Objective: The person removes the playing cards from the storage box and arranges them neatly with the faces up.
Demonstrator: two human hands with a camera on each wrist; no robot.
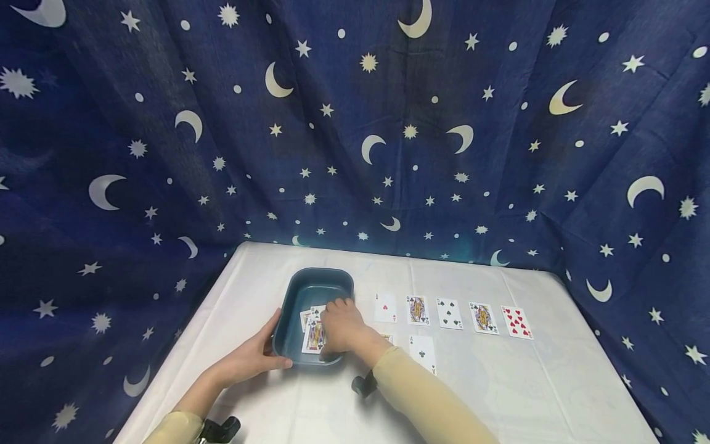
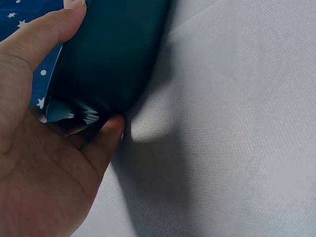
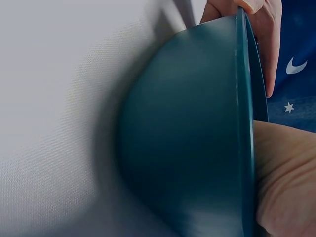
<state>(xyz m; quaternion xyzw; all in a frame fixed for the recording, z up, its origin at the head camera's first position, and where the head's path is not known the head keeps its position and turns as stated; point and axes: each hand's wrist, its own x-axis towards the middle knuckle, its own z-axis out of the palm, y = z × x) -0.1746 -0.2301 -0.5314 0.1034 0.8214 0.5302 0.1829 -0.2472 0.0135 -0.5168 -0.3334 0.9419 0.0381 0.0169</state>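
Observation:
A deep teal tray (image 1: 288, 317) stands on the white cloth, with a few playing cards (image 1: 314, 336) lying face up inside, a court card on top. My left hand (image 1: 256, 356) grips the tray's near left corner, thumb along the near rim and fingers round the left side. My right hand (image 1: 345, 327) reaches over the right rim into the tray, fingers bent over the cards and thumb by the top card's lower edge. Its fingertips are hidden, so I cannot tell whether they pinch a card. In the right wrist view, the tray wall (image 3: 182, 123) hides them.
Right of the tray, several face-up cards form a row, from an ace of hearts (image 1: 385, 308) to a red heart card (image 1: 518, 322). Below them lies an ace of clubs (image 1: 424, 353); beside it, my right wrist partly covers another card. A star-patterned curtain (image 1: 410, 123) hangs behind.

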